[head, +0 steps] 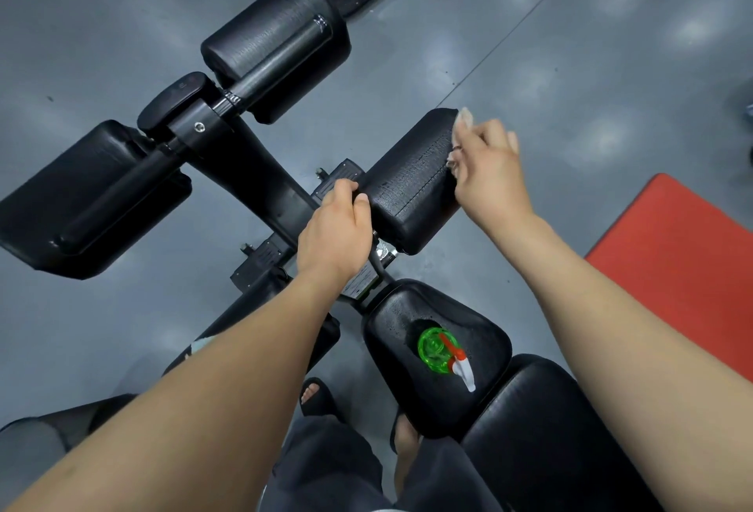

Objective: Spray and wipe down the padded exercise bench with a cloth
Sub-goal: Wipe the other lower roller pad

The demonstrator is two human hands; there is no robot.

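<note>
Your right hand (487, 169) pinches the cloth (462, 120) on the far end of the black pad (411, 181), and your left hand (336, 226) grips the near end. The spray bottle (438, 350) stands on the seat (485, 332); your arm could bump it off.

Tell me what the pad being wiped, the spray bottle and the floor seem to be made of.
Pad: black vinyl or faux leather over padding, likely; grained, faintly glossy skin with a stitched seam. Spray bottle: translucent green plastic, with a white and red plastic trigger head. Floor: smooth grey coating, perhaps epoxy or vinyl; soft lamp reflections show a satin sheen.
</note>
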